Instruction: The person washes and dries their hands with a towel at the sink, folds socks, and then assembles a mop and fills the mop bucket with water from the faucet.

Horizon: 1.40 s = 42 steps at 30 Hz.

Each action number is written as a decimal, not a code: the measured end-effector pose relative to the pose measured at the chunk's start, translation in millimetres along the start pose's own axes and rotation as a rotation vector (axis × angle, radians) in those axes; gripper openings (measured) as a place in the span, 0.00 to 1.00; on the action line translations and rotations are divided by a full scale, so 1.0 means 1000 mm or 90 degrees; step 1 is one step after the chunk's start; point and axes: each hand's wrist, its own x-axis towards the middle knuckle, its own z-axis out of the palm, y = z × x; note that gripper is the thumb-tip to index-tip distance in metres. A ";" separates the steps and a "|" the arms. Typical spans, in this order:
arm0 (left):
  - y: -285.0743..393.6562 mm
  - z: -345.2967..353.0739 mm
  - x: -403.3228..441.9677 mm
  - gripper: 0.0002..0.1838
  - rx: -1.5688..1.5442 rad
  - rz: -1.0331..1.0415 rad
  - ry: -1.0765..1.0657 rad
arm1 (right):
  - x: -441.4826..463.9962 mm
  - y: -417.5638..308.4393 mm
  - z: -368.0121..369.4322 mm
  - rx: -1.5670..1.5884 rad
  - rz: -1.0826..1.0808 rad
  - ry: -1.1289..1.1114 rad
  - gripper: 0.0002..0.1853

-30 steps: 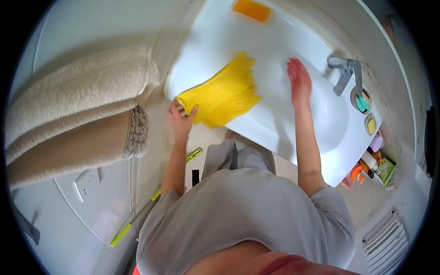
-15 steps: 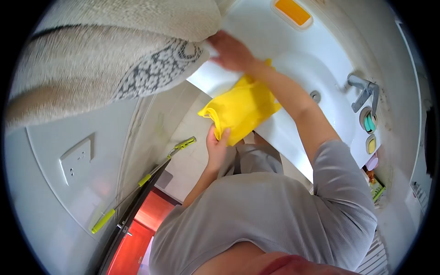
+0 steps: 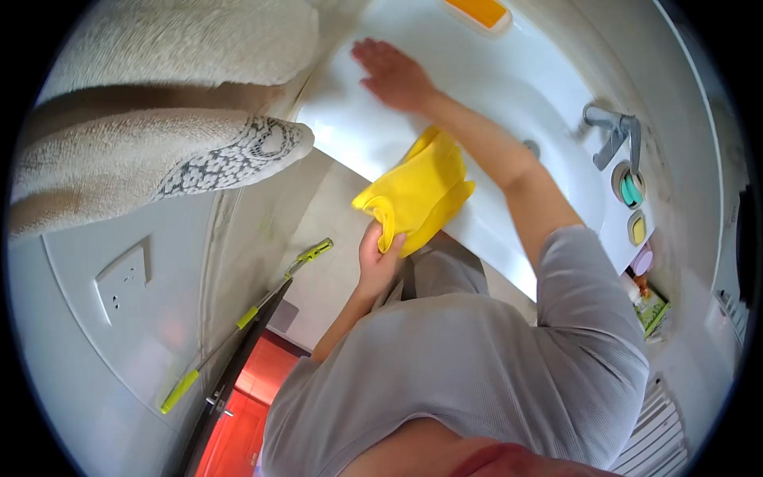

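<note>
Some gloves (image 3: 423, 189), apparently, in left hand (image 3: 378, 256)

Bathroom: white washbasin (image 3: 485, 75), grey faucet (image 3: 610, 135), towel (image 3: 151, 151) beside basin

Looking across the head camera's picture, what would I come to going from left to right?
Wall socket → lime-handled pole → yellow rubber gloves, held in the left hand → sink drain → faucet.

A green-banded pole (image 3: 247, 318) slants between a white wall socket (image 3: 119, 280) and a red door (image 3: 238, 429).
</note>
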 end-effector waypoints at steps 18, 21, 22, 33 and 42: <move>0.165 0.127 0.208 0.26 -0.225 -0.066 -0.370 | -0.159 -0.118 -0.101 0.290 0.293 0.165 0.16; 0.173 0.124 0.209 0.24 -0.257 -0.074 -0.369 | -0.068 -0.125 -0.060 0.348 0.449 0.009 0.21; 0.173 0.123 0.210 0.24 -0.304 -0.072 -0.368 | -0.043 -0.128 -0.045 0.359 0.493 -0.013 0.23; 0.064 -0.051 0.223 0.21 -0.065 -0.233 -0.174 | -0.196 -0.160 -0.092 0.083 0.553 0.022 0.29; 0.026 -0.057 0.205 0.33 0.820 0.519 0.051 | -0.444 -0.124 -0.217 0.004 0.595 -0.111 0.16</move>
